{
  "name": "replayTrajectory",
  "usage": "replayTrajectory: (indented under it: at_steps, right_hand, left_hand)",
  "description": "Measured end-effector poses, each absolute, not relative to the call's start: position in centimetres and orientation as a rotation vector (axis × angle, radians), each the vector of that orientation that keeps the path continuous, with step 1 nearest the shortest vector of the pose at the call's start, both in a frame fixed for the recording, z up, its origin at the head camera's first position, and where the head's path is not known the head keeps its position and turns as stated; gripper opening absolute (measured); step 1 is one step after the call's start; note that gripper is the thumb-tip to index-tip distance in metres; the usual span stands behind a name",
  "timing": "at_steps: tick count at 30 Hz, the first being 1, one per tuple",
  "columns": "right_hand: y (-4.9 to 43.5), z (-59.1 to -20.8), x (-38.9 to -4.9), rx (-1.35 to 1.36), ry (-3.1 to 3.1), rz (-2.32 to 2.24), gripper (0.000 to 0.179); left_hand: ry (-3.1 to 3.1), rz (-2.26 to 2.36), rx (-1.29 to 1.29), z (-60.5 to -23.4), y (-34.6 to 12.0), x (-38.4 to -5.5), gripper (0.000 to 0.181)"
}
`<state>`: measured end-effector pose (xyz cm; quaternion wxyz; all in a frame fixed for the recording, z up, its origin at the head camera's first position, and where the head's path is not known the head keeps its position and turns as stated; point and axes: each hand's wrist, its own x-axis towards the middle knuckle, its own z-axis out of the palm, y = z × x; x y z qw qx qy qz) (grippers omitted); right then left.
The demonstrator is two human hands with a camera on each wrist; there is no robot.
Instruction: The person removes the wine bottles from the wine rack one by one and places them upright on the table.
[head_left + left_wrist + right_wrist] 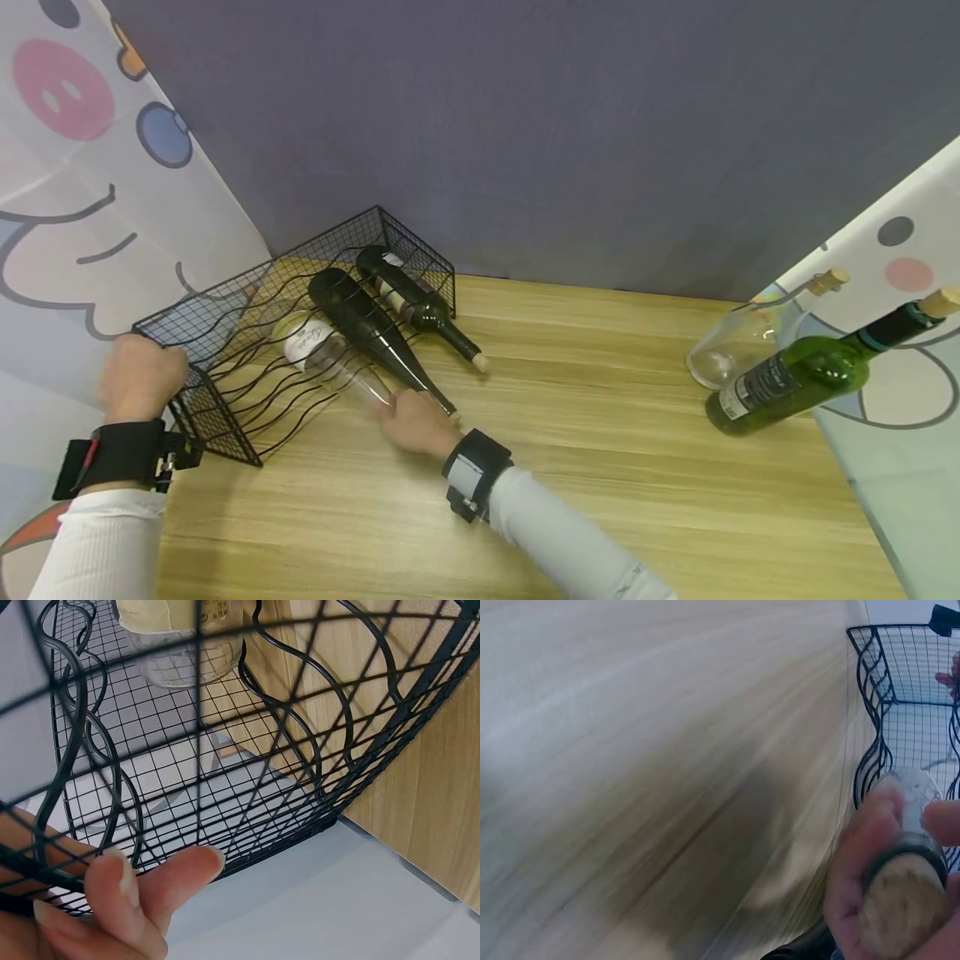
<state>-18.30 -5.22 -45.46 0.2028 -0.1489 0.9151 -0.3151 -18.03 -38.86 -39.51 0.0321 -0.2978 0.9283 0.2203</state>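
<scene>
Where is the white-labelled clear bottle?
Left of centre in the head view, the clear bottle lies in the wire rack, right hand gripping its neck.

- The place looks like a small screened-off booth, fitted out for recorded handling work; whether it stands in a home, office or studio cannot be told.
- A plain dark grey partition (pixel 540 125) closes the back.
- A pale cartoon-printed sheet (pixel 67 242) lines the left side, with a pink snout-like oval on it; a similar printed sheet (pixel 918 354) lines the right.
- A wood-grain bench (pixel 637 500) reaches back to the partition.
- The wire rack (pixel 260 458) and corked bottles (pixel 821 368) are household goods.
- Black bands (pixel 123 454) with small fittings circle both wrists, suggesting a recording setup.
</scene>
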Motion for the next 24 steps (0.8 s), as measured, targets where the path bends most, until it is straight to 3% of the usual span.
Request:
replayTrajectory:
  at_steps: [14, 24]
  right_hand:
    - [-4.1, -45.1, -18.6, -0.465, 2.578, -0.916, 0.048]
    - [-3.8, -44.9, -18.7, -0.451, 2.575, -0.906, 0.052]
  left_hand:
    - [2.849, 0.669, -0.91, -39.4, -39.0, -18.0, 0.058]
    - [2.864, 0.673, -0.904, -39.4, -38.9, -18.0, 0.042]
